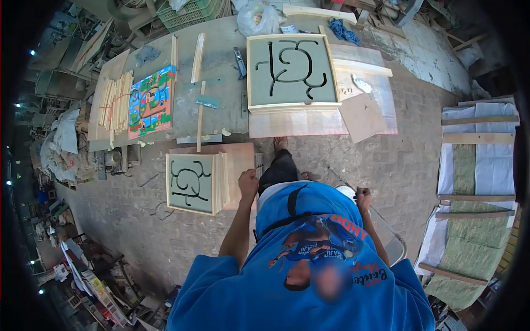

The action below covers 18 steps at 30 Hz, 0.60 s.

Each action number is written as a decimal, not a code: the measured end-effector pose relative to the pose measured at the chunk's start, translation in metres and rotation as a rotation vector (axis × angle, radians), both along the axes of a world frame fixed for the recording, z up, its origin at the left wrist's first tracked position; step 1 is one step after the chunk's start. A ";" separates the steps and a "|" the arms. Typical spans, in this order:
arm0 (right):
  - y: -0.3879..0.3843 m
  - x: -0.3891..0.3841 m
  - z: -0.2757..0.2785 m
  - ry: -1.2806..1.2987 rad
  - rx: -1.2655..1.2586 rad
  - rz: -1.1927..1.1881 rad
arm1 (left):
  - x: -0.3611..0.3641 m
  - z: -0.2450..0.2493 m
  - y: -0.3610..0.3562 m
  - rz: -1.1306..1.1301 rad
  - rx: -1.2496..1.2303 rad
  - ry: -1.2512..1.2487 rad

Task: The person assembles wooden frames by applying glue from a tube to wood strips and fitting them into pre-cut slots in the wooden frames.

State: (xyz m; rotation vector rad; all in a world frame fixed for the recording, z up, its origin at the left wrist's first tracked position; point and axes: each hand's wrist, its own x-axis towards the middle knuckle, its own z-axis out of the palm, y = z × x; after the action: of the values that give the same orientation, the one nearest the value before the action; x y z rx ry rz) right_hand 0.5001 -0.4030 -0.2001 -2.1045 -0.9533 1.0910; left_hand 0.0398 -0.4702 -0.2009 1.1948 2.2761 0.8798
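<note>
My left hand (248,183) hangs with its fingers curled, beside a stack of wooden-framed panels (190,185) with curved dark grooves on their grey-green faces. Nothing shows in that hand. Low at my right side, my right hand (363,198) is closed at the thin metal tube of a chair (389,225); the tube runs on both sides of the fist. In front of me, a larger framed panel (298,94) with similar curved grooves lies on the worktable (226,110). Both hands are apart from it.
On the table lie a colourful printed board (150,105), a bundle of thin wooden strips (115,102), a cutter-like tool (239,62), a brown board piece (362,117) and a plastic bag (258,19). Cloth-covered racks with wooden slats (479,138) stand at right. Clutter (58,143) fills the left.
</note>
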 end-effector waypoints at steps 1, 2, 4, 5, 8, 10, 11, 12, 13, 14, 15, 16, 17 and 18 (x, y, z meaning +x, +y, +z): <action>0.002 0.004 -0.006 0.070 0.012 0.027 | -0.003 -0.001 -0.004 0.016 -0.059 0.006; 0.004 0.008 -0.011 0.142 0.023 0.056 | -0.007 -0.002 -0.009 0.033 -0.118 0.014; 0.013 0.005 -0.010 0.258 -0.015 0.065 | -0.015 -0.006 -0.017 0.023 -0.128 0.023; 0.018 0.005 -0.012 0.272 -0.038 0.076 | -0.018 -0.008 -0.019 0.007 -0.148 0.036; 0.029 0.000 -0.027 0.402 -0.054 0.030 | -0.021 -0.009 -0.024 0.052 -0.168 0.027; 0.036 -0.008 -0.027 0.398 -0.087 0.009 | -0.019 -0.007 -0.028 0.081 -0.171 0.029; 0.039 -0.014 -0.021 0.415 -0.087 -0.007 | -0.021 -0.006 -0.031 0.097 -0.190 0.033; 0.039 -0.019 -0.016 0.432 -0.093 -0.020 | -0.023 -0.004 -0.032 0.133 -0.187 0.038; 0.039 -0.019 -0.020 0.447 -0.079 0.001 | -0.022 -0.002 -0.033 0.094 -0.261 0.061; 0.040 -0.016 -0.022 0.454 -0.103 0.056 | -0.021 0.001 -0.040 0.069 -0.344 0.081; 0.041 -0.015 -0.023 0.386 -0.122 0.089 | -0.018 0.002 -0.049 0.101 -0.310 0.074; 0.042 -0.020 -0.023 0.321 -0.130 0.119 | -0.017 0.001 -0.054 0.127 -0.270 0.073; 0.040 -0.025 -0.021 0.331 -0.147 0.165 | -0.017 0.000 -0.060 0.142 -0.254 0.067; 0.037 -0.025 -0.013 0.357 -0.109 0.239 | -0.014 -0.002 -0.068 0.149 -0.238 0.056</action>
State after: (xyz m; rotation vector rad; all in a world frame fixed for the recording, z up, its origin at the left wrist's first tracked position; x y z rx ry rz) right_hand 0.4755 -0.3662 -0.2134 -1.8205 -1.0012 1.6078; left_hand 0.0260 -0.5381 -0.2025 0.9667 2.4592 0.6099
